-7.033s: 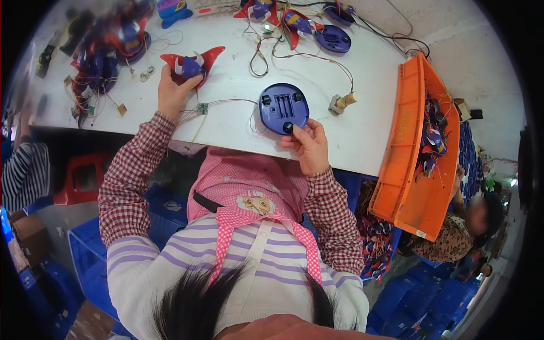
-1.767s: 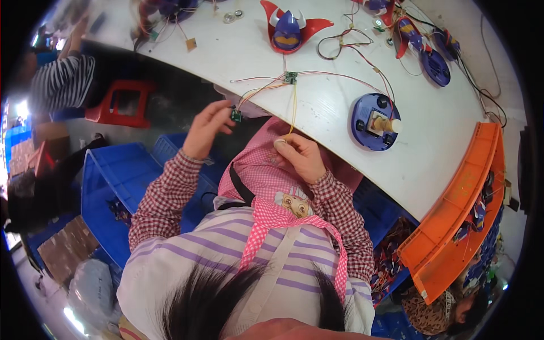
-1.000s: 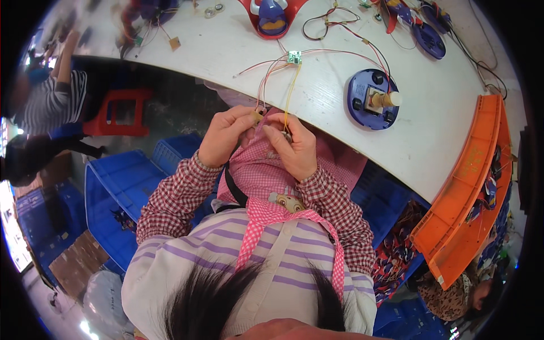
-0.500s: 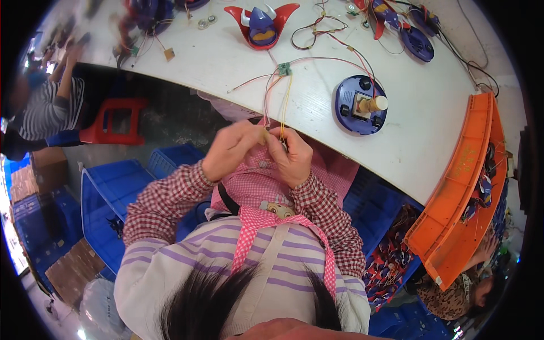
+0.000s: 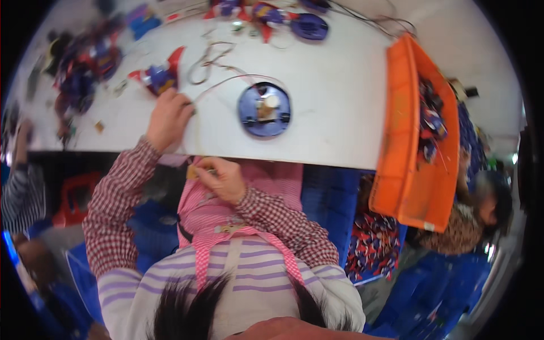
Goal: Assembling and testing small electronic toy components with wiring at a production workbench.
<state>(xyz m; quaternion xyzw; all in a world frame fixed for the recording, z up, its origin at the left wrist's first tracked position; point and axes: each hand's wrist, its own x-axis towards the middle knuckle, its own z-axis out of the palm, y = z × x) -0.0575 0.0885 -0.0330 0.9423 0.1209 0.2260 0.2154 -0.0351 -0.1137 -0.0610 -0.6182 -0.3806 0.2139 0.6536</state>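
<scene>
My left hand [image 5: 169, 120] reaches over the table edge, its bent fingertips against a purple toy part with red wing-like sides [image 5: 157, 78]. A thin wire [image 5: 229, 78] curves to these fingers; what they grip is blurred. Close to my apron, just below the edge, my right hand [image 5: 225, 180] pinches a small tan piece [image 5: 194, 172] between thumb and fingers. Pale wires run up from it toward my left hand. To the right on the table lies a round purple base [image 5: 248, 113] with a cream knob-like part [image 5: 272, 102] at its middle.
An orange bin [image 5: 394, 141] with toy parts stands along the table's right side. More toy parts [image 5: 79, 85] lie at far left, and a purple oval part [image 5: 309, 26] at the back. Below right, a blue crate holds many red and purple pieces [image 5: 374, 243]. Other people sit at both sides.
My hands were together at the table edge. The left has moved forward to the winged toy part; the right stays low with the tan piece. The whole view has turned and shifted.
</scene>
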